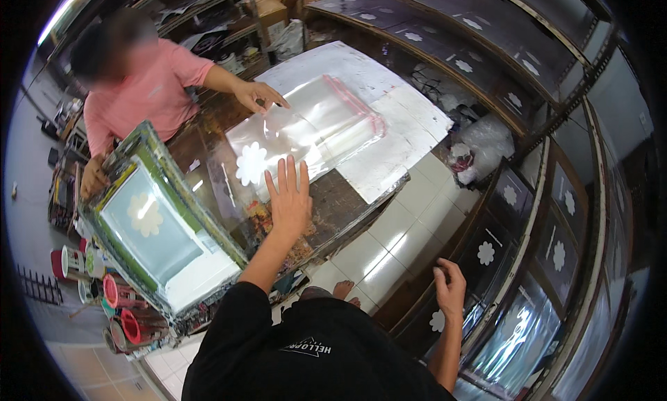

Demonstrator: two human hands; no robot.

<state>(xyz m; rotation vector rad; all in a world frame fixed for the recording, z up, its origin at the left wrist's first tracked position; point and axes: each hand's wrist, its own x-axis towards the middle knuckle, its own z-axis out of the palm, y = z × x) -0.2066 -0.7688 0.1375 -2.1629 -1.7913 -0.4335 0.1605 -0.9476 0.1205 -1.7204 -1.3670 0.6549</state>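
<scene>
My left hand is open with fingers spread, at the near edge of a clear plastic bag printed with a white flower. Whether the fingertips touch the film I cannot tell. Beyond it lies a stack of clear plastic bags with pinkish edges, on a white board. My right hand hangs loosely at my right side, fingers slightly bent and apart, with nothing seen in it. A person in a pink shirt has one hand over the stack and the other on a tilted printing screen.
Metal racks at the right and back hold dark boards with white flower-printed bags. Red and white pails stand at the left below the screen. A crumpled plastic bundle sits beside the table. Tiled floor shows between table and racks.
</scene>
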